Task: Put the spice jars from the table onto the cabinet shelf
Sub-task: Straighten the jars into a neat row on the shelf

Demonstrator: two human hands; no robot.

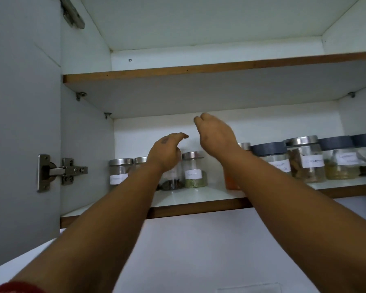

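Both hands up inside open cabinet, neither holding anything.
Left hand [165,153] loosely curled in front of steel-lidded spice jars [193,169]; right hand [215,132] released above them. Jars stand in a row on lower shelf [194,196].

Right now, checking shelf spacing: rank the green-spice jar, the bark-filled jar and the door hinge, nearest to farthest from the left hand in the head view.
1. Green-spice jar, just right of the left hand.
2. Door hinge, far left.
3. Bark-filled jar, far right.
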